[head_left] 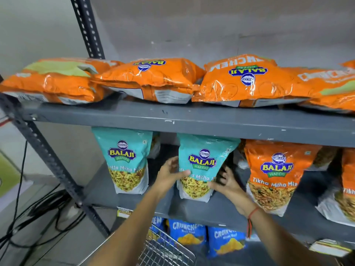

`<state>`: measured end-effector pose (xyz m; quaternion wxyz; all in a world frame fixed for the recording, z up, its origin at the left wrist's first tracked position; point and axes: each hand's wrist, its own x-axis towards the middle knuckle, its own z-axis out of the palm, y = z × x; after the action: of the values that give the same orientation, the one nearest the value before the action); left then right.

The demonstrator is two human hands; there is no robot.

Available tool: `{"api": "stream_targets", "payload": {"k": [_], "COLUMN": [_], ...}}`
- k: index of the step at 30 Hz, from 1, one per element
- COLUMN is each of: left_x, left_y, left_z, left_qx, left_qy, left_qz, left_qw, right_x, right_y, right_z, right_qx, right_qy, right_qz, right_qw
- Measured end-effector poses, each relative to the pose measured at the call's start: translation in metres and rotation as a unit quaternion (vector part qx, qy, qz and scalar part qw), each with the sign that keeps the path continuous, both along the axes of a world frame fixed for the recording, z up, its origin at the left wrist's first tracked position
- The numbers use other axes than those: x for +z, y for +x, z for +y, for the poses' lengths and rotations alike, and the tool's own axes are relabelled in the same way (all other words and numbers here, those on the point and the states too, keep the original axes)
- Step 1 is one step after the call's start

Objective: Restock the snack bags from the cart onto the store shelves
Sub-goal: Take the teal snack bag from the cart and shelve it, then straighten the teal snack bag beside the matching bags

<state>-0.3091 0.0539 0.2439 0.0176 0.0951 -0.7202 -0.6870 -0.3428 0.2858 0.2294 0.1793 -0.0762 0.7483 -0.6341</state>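
A teal Balaji snack bag point(203, 162) stands upright on the middle shelf point(132, 204). My left hand point(170, 174) presses its left edge, thumb across the front. My right hand point(227, 184) grips its lower right side, with the fingers partly behind the bag. A second teal bag point(126, 160) stands to its left, apart from my hands. Orange Tikha Mitha Mix bags point(274, 175) stand to the right. The wire cart point(163, 248) shows at the bottom, below my forearms.
Several orange bags point(149, 79) lie flat on the top shelf point(192, 120). Blue Crunchem bags point(187, 233) fill the lower shelf. A slotted metal upright point(57, 167) frames the rack's left side. Black cables point(34, 215) lie on the floor at left.
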Motion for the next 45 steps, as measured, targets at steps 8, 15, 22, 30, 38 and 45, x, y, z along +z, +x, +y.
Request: {"api": "stream_targets", "payload": {"k": [8, 15, 22, 30, 38, 45], "left_x": [-0.076, -0.069, -0.05, 0.018, 0.055, 0.013], "left_y": [-0.007, 0.003, 0.029, 0.071, 0.082, 0.065], "left_z": [-0.01, 0.0, 0.013, 0.06, 0.202, 0.32], "left_qx": [-0.067, -0.079, -0.013, 0.102, -0.02, -0.165], "left_qy": [-0.054, -0.074, -0.102, -0.124, -0.091, -0.135], "left_qz": [-0.101, -0.101, -0.09, 0.087, 0.181, 0.12], "left_qw": [0.991, 0.989, 0.991, 0.983, 0.979, 0.97], "right_x": [-0.054, -0.064, -0.042, 0.003, 0.036, 0.029], "right_y": [-0.003, 0.001, 0.022, 0.089, 0.134, 0.13], "right_z": [-0.015, -0.007, -0.003, 0.043, 0.14, 0.264], "right_qx": [0.055, 0.032, 0.015, -0.072, -0.212, -0.403], "right_qy": [0.01, 0.023, 0.028, -0.007, -0.051, -0.027], "right_qz": [-0.024, -0.011, 0.014, 0.067, 0.127, 0.13], "right_qw": [0.998, 0.999, 0.999, 0.995, 0.968, 0.905]}}
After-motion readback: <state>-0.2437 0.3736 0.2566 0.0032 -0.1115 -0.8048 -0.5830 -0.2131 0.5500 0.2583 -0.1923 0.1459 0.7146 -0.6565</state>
